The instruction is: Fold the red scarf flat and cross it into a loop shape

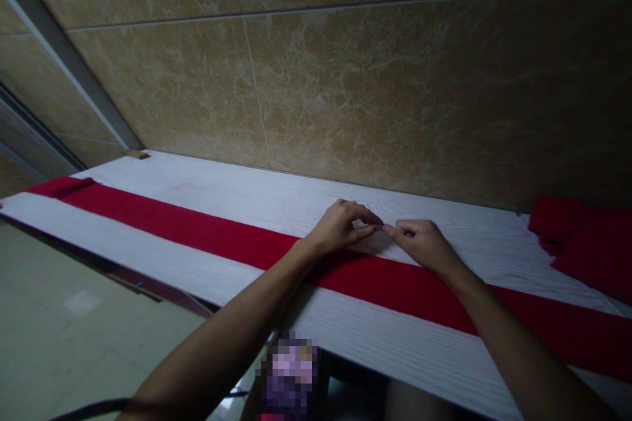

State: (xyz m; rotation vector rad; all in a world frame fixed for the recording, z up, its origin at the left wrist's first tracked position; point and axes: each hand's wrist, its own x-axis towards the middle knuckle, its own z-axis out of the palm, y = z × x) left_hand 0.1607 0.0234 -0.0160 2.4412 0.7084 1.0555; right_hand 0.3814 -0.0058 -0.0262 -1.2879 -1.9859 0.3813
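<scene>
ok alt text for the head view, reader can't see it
A person's left hand and right hand appear to meet at the fingertips over a white tabletop, beside a long red cloth strip. More red fabric lies bunched at right.

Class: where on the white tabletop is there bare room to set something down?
Bare: the white tabletop between the red strip and tiled wall, from the brown corner piece to the left hand; also between strip and front edge, left of the left forearm. Crowded: around the left hand and right hand, and far right, by the red cloth pile.
</scene>
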